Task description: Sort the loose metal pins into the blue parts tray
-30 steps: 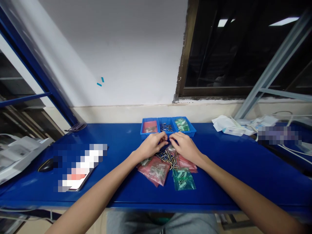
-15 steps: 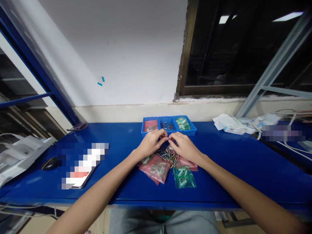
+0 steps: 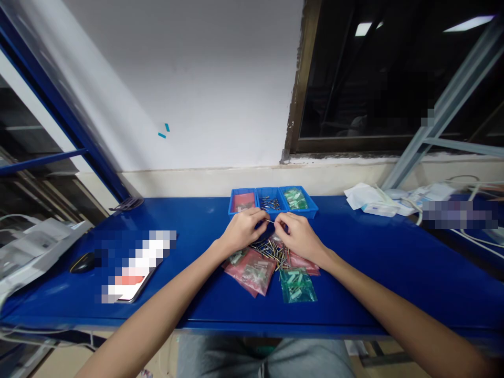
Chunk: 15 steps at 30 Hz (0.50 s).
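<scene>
Evidently, the step in hand is two-handed handling of one slim metal piece, pinched by left hand and right hand on the near side of the blue tray, the next move apparently calling for a steady, aligned grip.

We see a deep blue table with 3 brighter blue bins on its far side, their contents pink at left, silvery in the middle, green at right. Nearer us, the left packets are translucent pink, the nearest right packet translucent green, the loose pins silver and gold. 2 teal strips mark the greyish-white wall.
</scene>
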### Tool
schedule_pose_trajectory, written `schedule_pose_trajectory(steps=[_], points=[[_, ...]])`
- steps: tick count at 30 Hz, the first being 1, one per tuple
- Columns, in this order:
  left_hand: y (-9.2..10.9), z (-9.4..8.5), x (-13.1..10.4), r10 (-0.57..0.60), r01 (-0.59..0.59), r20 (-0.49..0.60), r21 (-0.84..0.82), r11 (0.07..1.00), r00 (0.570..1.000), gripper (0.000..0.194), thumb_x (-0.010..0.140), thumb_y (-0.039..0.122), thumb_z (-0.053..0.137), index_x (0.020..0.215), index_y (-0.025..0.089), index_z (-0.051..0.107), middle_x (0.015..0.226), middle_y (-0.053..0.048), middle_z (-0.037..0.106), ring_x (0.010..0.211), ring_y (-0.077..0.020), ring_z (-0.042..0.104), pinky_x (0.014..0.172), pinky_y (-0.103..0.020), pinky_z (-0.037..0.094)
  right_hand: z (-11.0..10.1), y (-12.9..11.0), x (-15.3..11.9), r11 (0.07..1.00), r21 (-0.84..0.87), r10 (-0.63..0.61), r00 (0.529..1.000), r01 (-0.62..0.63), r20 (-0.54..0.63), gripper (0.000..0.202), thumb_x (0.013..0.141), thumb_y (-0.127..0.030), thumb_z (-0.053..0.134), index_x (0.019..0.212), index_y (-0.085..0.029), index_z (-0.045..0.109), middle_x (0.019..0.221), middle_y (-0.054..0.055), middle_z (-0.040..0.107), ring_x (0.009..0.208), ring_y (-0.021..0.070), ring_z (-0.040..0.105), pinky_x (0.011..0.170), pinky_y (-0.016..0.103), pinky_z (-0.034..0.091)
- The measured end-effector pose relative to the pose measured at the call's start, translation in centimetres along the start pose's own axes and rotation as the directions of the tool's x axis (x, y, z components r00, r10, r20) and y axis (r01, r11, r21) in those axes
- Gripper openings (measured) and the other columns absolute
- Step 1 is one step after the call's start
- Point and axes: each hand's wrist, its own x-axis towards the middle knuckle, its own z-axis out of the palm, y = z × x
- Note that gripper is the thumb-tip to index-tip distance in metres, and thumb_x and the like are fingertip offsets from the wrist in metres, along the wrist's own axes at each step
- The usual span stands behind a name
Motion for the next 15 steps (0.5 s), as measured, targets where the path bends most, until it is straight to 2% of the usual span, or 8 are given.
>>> schedule_pose_trajectory(steps=[3,9,15], points=[[0.01,0.07,0.02,0.04,-0.04,0.004,0.028,0.999,0.999,0.017,0.097,0.024,0.052,0.101,0.016,0.066,0.092,-0.006,0.067,0.084,-0.0178,0.063,0.075,-0.031,0.052,0.13,-0.21,-0.03,1.0,0.002,-0.002,1.0,0.002,-0.018,0.017,0.094,-0.015,0.05,0.078,-0.02,0.055,0.075,0.001,0.06,0.073,0.0174,0.058,0.071,0.029,0.041],[-0.04,0.13,0.15,0.036,-0.041,-0.071,-0.06,0.997,0.997,0.019,0.098,0.026,0.054,0.107,0.015,0.067,0.096,-0.006,0.07,0.084,-0.0166,0.065,0.077,-0.031,0.053,-0.04,0.13,0.19,1.0,0.018,-0.003,0.999,0.003,-0.038,0.017,0.096,-0.017,0.049,0.081,-0.02,0.057,0.079,0.002,0.062,0.078,0.0187,0.059,0.074,0.03,0.041],[-0.38,0.3,0.07,0.016,-0.015,-0.086,0.001,1.0,0.996,0.02,0.098,0.026,0.054,0.11,0.016,0.068,0.099,-0.007,0.071,0.089,-0.0177,0.067,0.08,-0.032,0.054,0.16,0.33,0.15,1.0,0.004,-0.011,1.0,0.011,0.001,0.016,0.098,-0.016,0.047,0.089,-0.019,0.06,0.088,0.005,0.066,0.089,0.0212,0.061,0.081,0.032,0.043]])
